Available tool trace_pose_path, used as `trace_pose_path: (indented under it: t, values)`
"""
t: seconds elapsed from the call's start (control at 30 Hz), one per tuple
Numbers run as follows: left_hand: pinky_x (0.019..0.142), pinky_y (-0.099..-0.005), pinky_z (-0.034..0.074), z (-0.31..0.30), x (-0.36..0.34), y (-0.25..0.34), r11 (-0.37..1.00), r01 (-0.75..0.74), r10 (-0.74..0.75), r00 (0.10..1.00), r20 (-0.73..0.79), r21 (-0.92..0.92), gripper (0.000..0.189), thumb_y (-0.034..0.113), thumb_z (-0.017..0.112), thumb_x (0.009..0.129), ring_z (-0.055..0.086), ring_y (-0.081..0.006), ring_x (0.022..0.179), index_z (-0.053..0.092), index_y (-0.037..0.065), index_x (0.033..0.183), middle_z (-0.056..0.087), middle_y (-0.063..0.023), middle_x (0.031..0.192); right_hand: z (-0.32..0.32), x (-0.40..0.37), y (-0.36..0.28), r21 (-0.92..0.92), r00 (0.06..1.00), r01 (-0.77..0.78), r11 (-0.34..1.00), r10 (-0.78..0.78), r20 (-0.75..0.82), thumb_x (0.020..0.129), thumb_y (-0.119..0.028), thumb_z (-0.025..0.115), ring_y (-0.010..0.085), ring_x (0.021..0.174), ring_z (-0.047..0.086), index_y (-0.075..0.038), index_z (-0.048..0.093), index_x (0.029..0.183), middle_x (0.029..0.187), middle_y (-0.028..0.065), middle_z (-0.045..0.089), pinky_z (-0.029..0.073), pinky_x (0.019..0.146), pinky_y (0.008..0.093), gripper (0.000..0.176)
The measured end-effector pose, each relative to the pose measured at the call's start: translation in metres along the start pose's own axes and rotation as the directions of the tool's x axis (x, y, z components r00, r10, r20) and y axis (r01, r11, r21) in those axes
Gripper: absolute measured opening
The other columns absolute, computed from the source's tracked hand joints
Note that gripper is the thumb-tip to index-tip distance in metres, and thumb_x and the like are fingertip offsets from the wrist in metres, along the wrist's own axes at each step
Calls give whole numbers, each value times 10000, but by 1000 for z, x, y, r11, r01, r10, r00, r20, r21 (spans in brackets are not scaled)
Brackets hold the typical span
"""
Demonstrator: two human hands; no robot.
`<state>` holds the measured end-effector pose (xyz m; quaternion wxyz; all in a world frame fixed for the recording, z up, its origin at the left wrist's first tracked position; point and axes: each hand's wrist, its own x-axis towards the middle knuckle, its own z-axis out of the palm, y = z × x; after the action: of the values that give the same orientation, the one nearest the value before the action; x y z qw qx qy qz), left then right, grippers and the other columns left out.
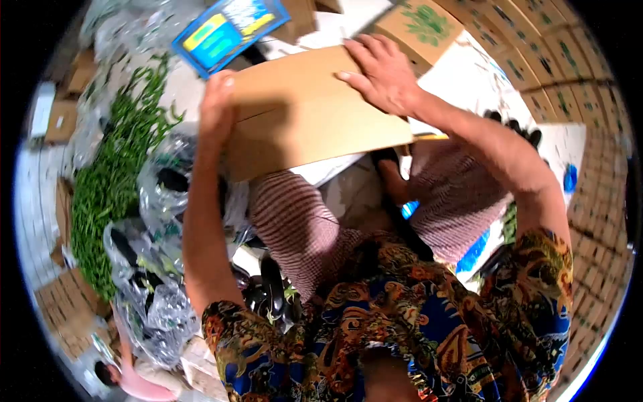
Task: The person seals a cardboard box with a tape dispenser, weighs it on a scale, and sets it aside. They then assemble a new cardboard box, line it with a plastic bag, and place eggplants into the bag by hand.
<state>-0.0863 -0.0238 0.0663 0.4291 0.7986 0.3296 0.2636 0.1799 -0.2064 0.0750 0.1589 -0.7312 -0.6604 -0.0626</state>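
Observation:
A brown cardboard piece [315, 110], wide and flat-faced, lies in front of my body above my knees. At its left edge, my left hand [218, 104] grips it, with the fingers wrapped round the side. My right hand [382, 74] rests on its upper right part, fingers spread apart. A shadow falls over the left part of the cardboard. Whether it is a closed box or a loose sheet cannot be made out.
Green vegetables [114, 181] lie heaped at the left, beside clear plastic bags [161, 268] with dark eggplants. A blue printed packet [228, 30] and a carton [422, 30] are beyond the cardboard. Stacked cartons [596, 201] line the right. Another person [144, 385] is at lower left.

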Motion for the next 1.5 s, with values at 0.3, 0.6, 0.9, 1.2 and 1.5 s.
trace_pose_path:
  t: [0.3, 0.6, 0.9, 1.2, 1.5]
  values:
    - [950, -320, 366, 5, 8, 4, 984, 68, -73, 997, 29, 164, 389, 293, 404, 948, 495, -205, 1056, 519, 14, 1193, 546, -110, 1142, -16, -97, 166, 452, 867, -486, 748, 347, 357, 866, -436, 553, 278, 931, 623, -48, 503, 1257, 1054, 165, 637, 485, 845, 367, 553]
    - [961, -333, 364, 8, -9, 49, 960, 244, -244, 970, -18, 133, 412, 358, 386, 974, 485, -201, 1095, 507, 63, 1235, 512, -79, 1207, 59, -309, 199, -53, 659, -627, 777, 566, 496, 668, -272, 733, 360, 1056, 539, -102, 501, 1248, 1134, 185, 570, 461, 887, 423, 648]
    - [965, -346, 372, 15, -7, 69, 941, 305, -300, 952, -56, 150, 462, 388, 426, 958, 485, -216, 1103, 490, 51, 1269, 505, -101, 1241, 150, -285, 163, -334, 824, -142, 932, 298, 481, 666, -187, 690, 258, 927, 587, -122, 534, 1027, 957, 87, 603, 418, 836, 384, 398]
    - [999, -329, 336, 1, -9, 55, 943, 298, -298, 954, -20, 146, 433, 379, 398, 966, 464, -208, 1147, 510, 82, 1261, 508, -88, 1249, 46, -236, 130, 411, 656, -754, 512, 555, 512, 658, -336, 744, 304, 790, 644, -80, 533, 1041, 835, 175, 640, 502, 679, 386, 506]
    - [941, -294, 375, 6, -1, 26, 980, 197, -198, 980, -31, -32, 338, 233, 417, 933, 506, -191, 1046, 545, 14, 1157, 561, -103, 1110, -127, -72, 56, 860, 844, -442, 254, 441, 304, 689, -163, 756, 152, 1014, 525, -46, 476, 1173, 1054, 38, 565, 396, 924, 285, 571]
